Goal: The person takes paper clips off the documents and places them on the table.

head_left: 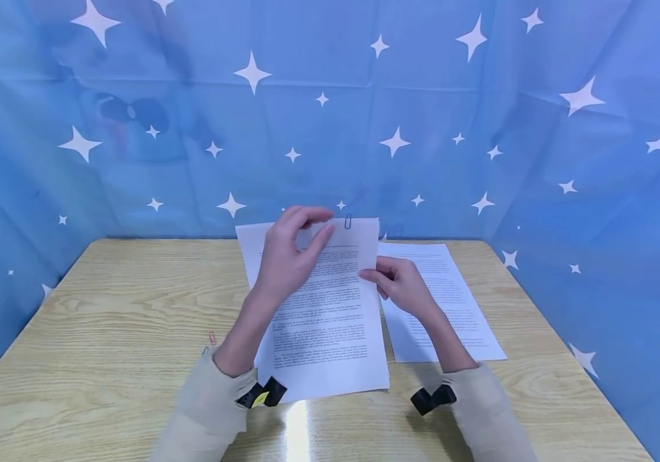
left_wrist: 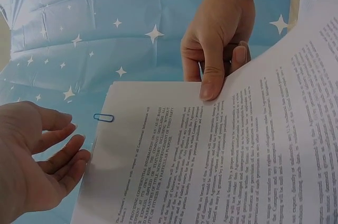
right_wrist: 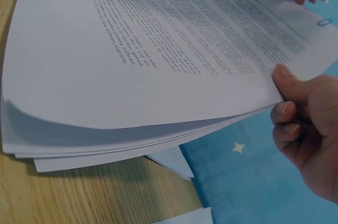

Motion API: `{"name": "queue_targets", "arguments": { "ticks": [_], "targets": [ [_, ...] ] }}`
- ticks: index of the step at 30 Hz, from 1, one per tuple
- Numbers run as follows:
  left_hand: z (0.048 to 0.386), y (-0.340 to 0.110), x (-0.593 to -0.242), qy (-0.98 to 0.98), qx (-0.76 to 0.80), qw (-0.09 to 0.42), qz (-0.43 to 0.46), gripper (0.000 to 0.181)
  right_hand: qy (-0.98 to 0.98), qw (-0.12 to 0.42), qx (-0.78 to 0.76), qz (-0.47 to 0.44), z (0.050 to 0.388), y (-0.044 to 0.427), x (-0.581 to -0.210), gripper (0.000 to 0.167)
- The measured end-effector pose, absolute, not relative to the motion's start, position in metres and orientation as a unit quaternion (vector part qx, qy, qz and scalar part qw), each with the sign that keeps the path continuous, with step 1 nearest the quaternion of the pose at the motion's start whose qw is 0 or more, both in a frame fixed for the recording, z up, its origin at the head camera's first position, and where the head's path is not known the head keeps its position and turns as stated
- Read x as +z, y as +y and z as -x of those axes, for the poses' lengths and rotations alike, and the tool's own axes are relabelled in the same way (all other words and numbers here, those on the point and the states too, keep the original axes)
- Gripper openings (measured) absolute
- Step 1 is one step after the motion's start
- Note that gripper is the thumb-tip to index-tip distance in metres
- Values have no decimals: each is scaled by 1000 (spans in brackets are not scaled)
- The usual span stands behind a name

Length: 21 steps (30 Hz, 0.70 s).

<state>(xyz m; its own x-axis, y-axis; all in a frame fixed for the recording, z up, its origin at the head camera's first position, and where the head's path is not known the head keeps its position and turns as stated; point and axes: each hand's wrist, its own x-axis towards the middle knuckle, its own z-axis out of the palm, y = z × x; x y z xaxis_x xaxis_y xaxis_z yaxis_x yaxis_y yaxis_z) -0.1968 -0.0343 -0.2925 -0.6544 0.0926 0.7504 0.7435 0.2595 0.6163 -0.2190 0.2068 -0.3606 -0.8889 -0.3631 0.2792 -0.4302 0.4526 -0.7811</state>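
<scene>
A stack of printed sheets [head_left: 318, 333] is held up at a tilt, its lower edge near the table; the right wrist view shows several layers [right_wrist: 105, 147] fanned at that end. My right hand [head_left: 402, 285] pinches the stack's right edge, thumb [left_wrist: 212, 84] on the front and fingers behind. A blue paper clip [left_wrist: 104, 118] sits on the top edge, right of the middle in the head view. My left hand [head_left: 289, 253] hovers by that top edge, left of the clip, thumb and fingers loosely curved and apart. Whether its fingertips touch the paper I cannot tell.
Another printed paper [head_left: 440, 301] lies flat on the wooden table [head_left: 133, 308], to the right and partly behind the stack. A reddish paper clip [head_left: 211, 337] lies near the left sleeve [head_left: 208, 398]. A blue star-patterned cloth [head_left: 330, 128] hangs behind the table.
</scene>
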Motion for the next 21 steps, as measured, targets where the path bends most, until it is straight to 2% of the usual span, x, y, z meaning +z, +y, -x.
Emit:
{"name": "queue_targets", "arguments": {
  "ticks": [5,21],
  "targets": [
    [200,-28,-291,-735,-533,314,278,19,-856,35,461,-232,204,197,-342,21],
    [202,-15,-286,-762,-521,296,246,15,-859,38,452,-237,203,196,-340,22]
  ]
}}
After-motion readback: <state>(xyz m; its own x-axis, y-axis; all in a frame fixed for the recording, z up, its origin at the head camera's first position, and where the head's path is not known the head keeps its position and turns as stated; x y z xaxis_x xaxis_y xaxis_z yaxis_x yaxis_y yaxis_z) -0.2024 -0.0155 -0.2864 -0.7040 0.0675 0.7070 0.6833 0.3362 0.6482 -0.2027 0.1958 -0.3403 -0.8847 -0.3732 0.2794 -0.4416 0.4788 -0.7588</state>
